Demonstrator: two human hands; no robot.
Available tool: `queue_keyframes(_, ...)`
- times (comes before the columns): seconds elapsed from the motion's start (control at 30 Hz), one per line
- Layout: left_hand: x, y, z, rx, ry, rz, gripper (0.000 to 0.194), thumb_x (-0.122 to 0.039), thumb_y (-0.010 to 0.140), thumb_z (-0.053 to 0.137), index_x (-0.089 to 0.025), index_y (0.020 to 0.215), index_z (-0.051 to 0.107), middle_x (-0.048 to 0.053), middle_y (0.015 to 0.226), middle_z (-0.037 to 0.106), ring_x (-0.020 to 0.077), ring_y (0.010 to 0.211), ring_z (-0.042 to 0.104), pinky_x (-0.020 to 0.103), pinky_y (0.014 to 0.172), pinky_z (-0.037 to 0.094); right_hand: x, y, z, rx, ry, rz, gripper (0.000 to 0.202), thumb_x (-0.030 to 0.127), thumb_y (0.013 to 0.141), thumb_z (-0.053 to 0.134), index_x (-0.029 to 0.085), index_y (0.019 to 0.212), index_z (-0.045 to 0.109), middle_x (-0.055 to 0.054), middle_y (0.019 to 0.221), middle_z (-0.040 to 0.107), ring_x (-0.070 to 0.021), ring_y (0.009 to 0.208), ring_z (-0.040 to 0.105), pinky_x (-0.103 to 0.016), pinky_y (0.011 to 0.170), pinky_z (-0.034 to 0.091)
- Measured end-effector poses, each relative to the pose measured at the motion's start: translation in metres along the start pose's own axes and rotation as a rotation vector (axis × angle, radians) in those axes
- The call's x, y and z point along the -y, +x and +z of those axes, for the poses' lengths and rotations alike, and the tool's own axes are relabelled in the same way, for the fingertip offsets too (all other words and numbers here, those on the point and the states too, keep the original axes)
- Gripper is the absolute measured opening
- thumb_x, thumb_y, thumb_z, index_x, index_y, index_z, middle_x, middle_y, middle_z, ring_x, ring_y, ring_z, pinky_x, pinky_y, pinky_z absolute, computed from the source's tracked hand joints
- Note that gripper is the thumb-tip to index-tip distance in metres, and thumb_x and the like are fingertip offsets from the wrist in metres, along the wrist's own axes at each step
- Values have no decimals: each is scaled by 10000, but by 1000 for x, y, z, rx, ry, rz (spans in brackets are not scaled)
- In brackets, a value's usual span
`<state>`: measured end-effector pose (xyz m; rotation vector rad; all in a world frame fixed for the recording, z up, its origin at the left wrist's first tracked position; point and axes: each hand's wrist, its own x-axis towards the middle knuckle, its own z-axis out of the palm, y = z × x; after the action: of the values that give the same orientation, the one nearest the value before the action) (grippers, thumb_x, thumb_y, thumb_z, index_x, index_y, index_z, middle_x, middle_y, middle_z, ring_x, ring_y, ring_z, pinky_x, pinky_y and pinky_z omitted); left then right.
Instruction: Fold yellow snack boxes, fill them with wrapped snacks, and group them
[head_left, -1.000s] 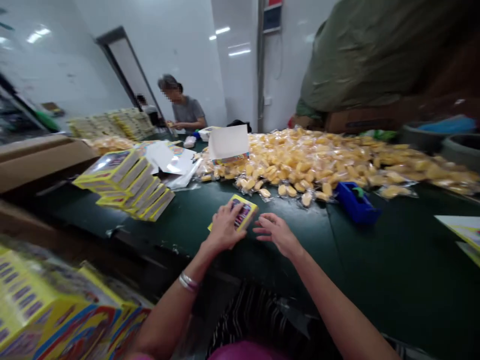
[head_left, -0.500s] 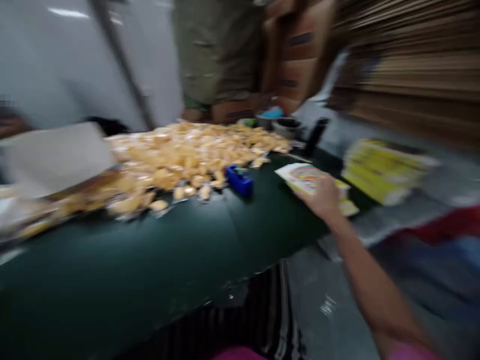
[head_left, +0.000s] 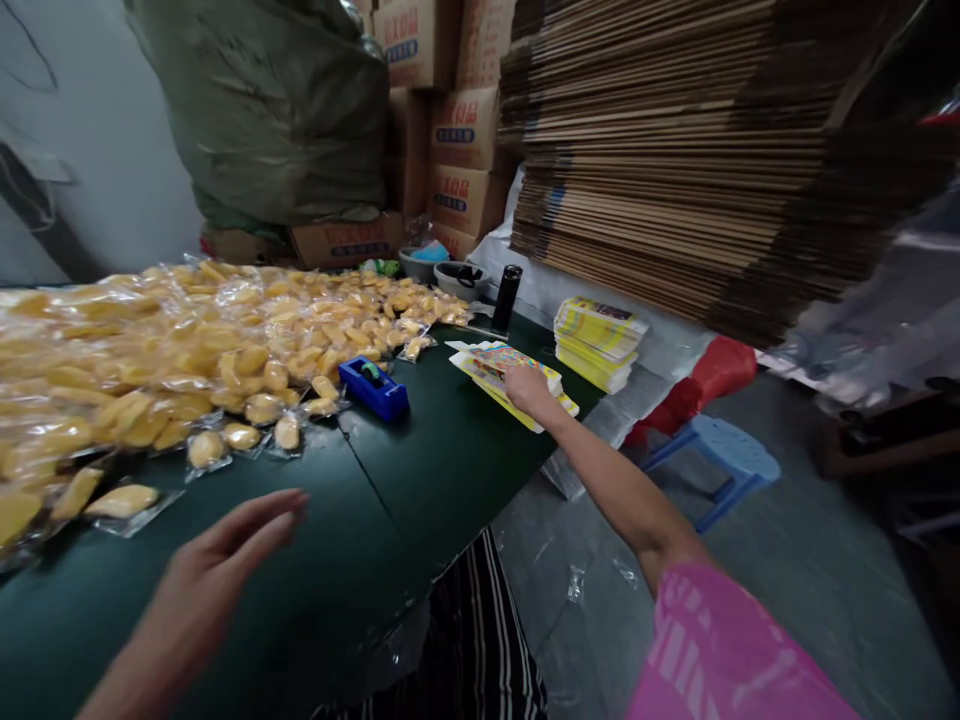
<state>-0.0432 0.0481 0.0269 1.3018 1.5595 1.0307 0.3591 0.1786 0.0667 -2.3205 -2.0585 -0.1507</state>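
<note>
Fingers slightly apart, the left hand is back above the table; the right hand stays on printed cartons near its right edge, grip unclear.

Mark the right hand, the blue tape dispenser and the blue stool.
Right hand [head_left: 530, 390], head view: back of the hand.
Blue tape dispenser [head_left: 376, 396], head view: near side.
Blue stool [head_left: 735, 447], head view: seat.

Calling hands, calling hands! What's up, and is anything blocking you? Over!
Right hand on flat printed cartons, grip unclear. Left hand over green table, nothing seen in it. Blue tape dispenser left of cartons, not blocking right hand.
</note>
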Motion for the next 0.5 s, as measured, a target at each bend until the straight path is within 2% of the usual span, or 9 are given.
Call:
queue_keyframes(0.07, -18, 5, 45, 266, -333, -110, 592, -639, 559, 847, -235, 983, 764, 99, 1038, 780, 311, 998, 708, 419, 869, 583, 13, -19, -6, -85, 7, -29, 269, 141, 990, 439, 69, 1125, 660, -193, 1122, 688, -301, 1074, 645, -428, 916, 478)
queue_keyframes(0.13, -35, 14, 86, 387, -594, -184, 621, -499, 556, 906, -198, 1069, 728, 139, 1108, 757, 307, 1010, 709, 415, 829, 599, 41, -49, -3, -149, 36, -128, 316, 95, 976, 382, 52, 1139, 649, -226, 1138, 679, -320, 1097, 627, -440, 948, 441)
queue_keyframes(0.2, -41, 26, 111, 327, -809, -193, 567, -371, 578, 908, -193, 1074, 700, 141, 1087, 754, 303, 943, 721, 440, 746, 616, 78, -87, 8, -161, 90, -303, 294, 113, 978, 396, 89, 1104, 660, -193, 1103, 697, -298, 1072, 628, -440, 980, 415)
queue_keyframes(0.23, -38, 31, 115, 263, -852, -177, 513, -334, 603, 888, -198, 1057, 692, 113, 1052, 760, 269, 892, 726, 404, 724, 617, 97, -105, 13, -152, 125, -407, 269, 132, 979, 420, 117, 1082, 668, -165, 1099, 707, -278, 1062, 629, -430, 993, 409)
queue_keyframes(0.3, -25, 36, 106, 111, -887, -151, 439, -257, 585, 868, -192, 977, 682, 56, 945, 770, 204, 788, 719, 313, 686, 601, 129, -137, 21, -124, 199, -617, 202, 238, 956, 542, 160, 1094, 667, -123, 1198, 692, -266, 1127, 605, -423, 1027, 402)
queue_keyframes(0.37, -7, 29, 85, 3, -877, -132, 427, -217, 542, 865, -175, 925, 679, 35, 883, 771, 179, 742, 710, 275, 684, 590, 148, -151, 23, -144, 358, -753, 317, 365, 876, 680, 176, 1130, 660, -112, 1308, 647, -281, 1215, 562, -427, 1044, 407)
queue_keyframes(0.43, 9, 15, 59, -38, -844, -125, 432, -226, 534, 869, -150, 922, 694, 66, 890, 776, 205, 749, 717, 316, 718, 602, 158, -145, 21, -211, 609, -708, 464, 411, 821, 736, 163, 1199, 631, -144, 1360, 605, -304, 1246, 544, -439, 1029, 426)
queue_keyframes(0.5, 21, -1, 34, -42, -788, -128, 432, -256, 557, 866, -118, 937, 712, 128, 933, 776, 256, 773, 727, 396, 752, 612, 168, -129, 19, -144, 860, -593, 443, 364, 848, 704, 148, 1222, 607, -162, 1290, 640, -295, 1148, 607, -425, 947, 477)
